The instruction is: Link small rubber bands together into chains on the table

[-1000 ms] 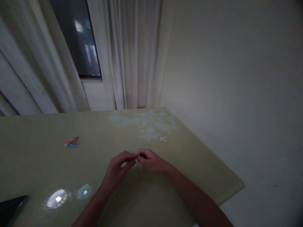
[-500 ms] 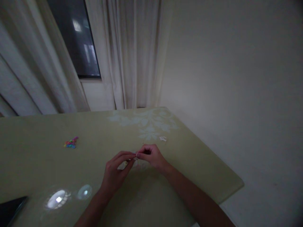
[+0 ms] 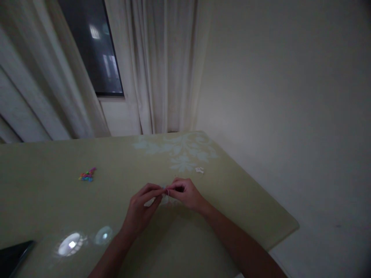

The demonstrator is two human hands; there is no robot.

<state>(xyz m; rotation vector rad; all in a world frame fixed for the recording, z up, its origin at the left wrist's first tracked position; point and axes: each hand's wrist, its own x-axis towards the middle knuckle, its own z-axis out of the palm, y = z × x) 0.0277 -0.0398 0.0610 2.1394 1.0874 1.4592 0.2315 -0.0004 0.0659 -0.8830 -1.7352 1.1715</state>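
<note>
Taking the clock from the point where the fingertips meet, a dark, flat object [image 3: 14,255] with a shiny edge lies at eight o'clock, cut off by the border of the view, on the pale green table [image 3: 43,185]. Beyond the table, between ten and eleven o'clock, a light curtain [image 3: 43,77] hangs in folds. A bright reflection [image 3: 69,244] gleams on the tabletop at eight o'clock, nearer than the dark object, with a smaller, fainter reflection [image 3: 103,235] just beside it. A small heap of colourful pieces [image 3: 86,175], pink, orange, green and blue among them, sits a little past nine o'clock, well apart from the hands. At eleven o'clock, a dark window [image 3: 95,50] shows beside the curtain. The left hand [image 3: 140,206] pinches a thin, pale loop [image 3: 168,192] between thumb and fingers; the loop is in the middle of the clock, just above the table, and too small to make out fully. The right hand [image 3: 187,195] pinches the same loop from the three o'clock side, its fingertips close against those of the left hand. A pale flower pattern [image 3: 181,150] spreads between twelve and one o'clock. A small white cluster [image 3: 199,170] lies at two o'clock, near the right hand, and past it rises a plain wall [image 3: 275,116].
</note>
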